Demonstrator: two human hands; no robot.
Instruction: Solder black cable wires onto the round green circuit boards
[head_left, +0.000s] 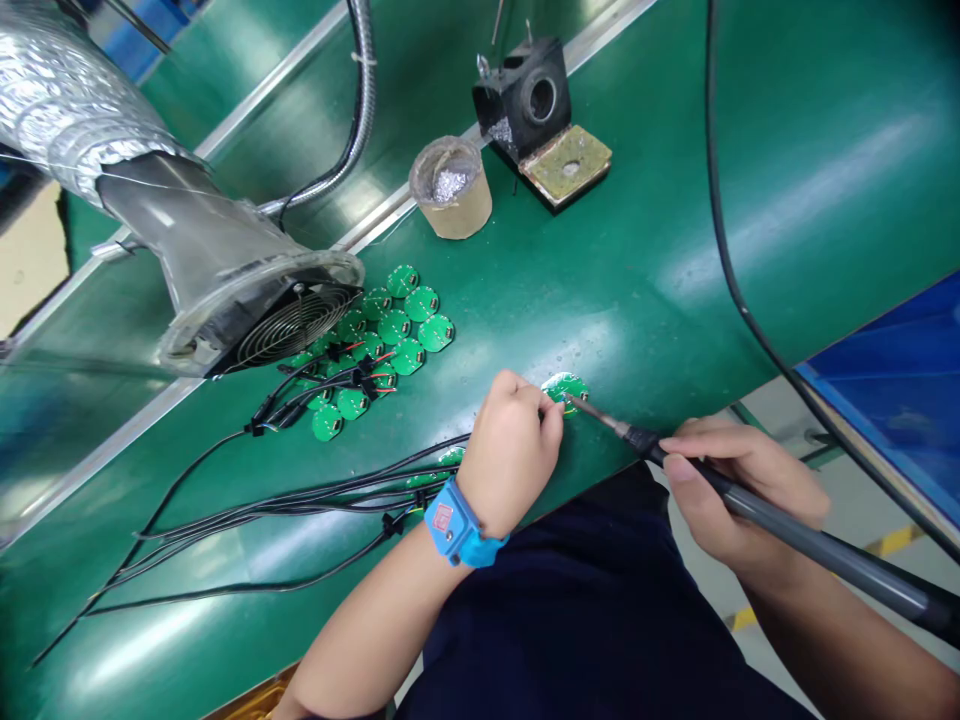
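Observation:
My right hand [739, 490] is closed around the dark handle of a soldering iron [795, 535]. The iron's tip touches a round green circuit board [566, 385] near the table's front edge. At the board's left side, my left hand [514, 450] is pinched shut, its fingertips at the board. A black cable [420, 450] runs into this hand from the left, and its end is hidden by the fingers. A blue wrist strap [454, 525] is on my left wrist. Beside that wrist, more green boards [424, 478] lie partly hidden with black cables.
Several round green boards [394, 327] lie left of centre, some with cables across them, under a fume extractor nozzle [225, 270]. A brown cup [454, 200] with solder bits and an iron stand [536, 100] with a yellow sponge [568, 163] stand behind. A black cord [720, 220] hangs at right.

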